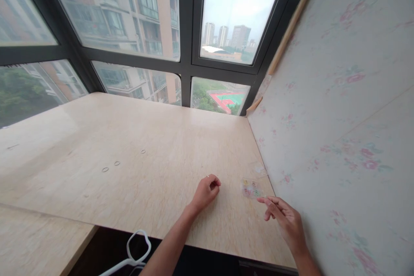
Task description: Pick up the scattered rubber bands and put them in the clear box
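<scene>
My left hand [207,190] rests on the pale marble-patterned table [136,138], fingers curled into a loose fist; something tiny may be pinched in it but I cannot make it out. My right hand [284,217] hovers near the table's right edge, fingers partly stretched toward a small clear box [251,189] of coloured rubber bands lying just beyond the fingertips. A clear lid [257,169] lies a little farther back. Three thin rubber bands lie loose on the table to the left [105,169], [117,163], [142,152].
A wall with floral wallpaper [339,116] rises directly right of the table. Dark-framed windows [184,64] close off the far side. A white plastic hanger [137,250] sits below the table's near edge. A second tabletop [35,237] adjoins at lower left.
</scene>
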The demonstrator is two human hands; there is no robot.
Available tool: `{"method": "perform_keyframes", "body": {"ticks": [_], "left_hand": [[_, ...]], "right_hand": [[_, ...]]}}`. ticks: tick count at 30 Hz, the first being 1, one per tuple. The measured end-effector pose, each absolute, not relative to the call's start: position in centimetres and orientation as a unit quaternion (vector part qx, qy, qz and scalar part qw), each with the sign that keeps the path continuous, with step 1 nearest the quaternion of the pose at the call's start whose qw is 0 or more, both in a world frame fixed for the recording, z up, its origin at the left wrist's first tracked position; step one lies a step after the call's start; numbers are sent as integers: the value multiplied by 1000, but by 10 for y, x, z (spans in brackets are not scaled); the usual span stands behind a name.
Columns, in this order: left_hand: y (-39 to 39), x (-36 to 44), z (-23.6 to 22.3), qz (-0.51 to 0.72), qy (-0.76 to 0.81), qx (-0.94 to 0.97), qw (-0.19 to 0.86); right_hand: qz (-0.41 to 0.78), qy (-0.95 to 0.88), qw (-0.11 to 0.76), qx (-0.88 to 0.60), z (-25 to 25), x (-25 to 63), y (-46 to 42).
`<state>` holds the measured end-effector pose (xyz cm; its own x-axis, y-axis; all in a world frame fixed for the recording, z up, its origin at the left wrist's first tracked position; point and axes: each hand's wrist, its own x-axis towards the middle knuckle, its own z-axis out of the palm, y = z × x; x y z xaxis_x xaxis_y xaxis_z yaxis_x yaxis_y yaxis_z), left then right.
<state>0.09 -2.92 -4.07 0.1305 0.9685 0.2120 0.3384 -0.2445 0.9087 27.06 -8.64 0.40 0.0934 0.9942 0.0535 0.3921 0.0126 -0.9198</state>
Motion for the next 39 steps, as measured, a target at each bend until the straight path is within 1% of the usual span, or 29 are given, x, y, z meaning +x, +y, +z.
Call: {"method": "perform_keyframes", "body": {"ticks": [7,16,19,28,34,39], "left_hand": [[-30,1,-40,429,500,663,356],[-30,1,-37,431,497,660,363],[-30,1,-38,429,498,661,362],[-30,2,-38,432,493,662,363],[-29,1,-39,429,490,665,365],[-29,1,-40,429,487,668,363]], "right_hand": [[326,-609,369,-621,3,271,-94],[375,-589,394,-598,4,268,-92],[358,-597,388,-604,5,271,-89],[258,-625,369,-637,22,276,-87],[258,-631,358,-639,22,273,-87],[266,-633,373,-624,18,273,-85]]}}
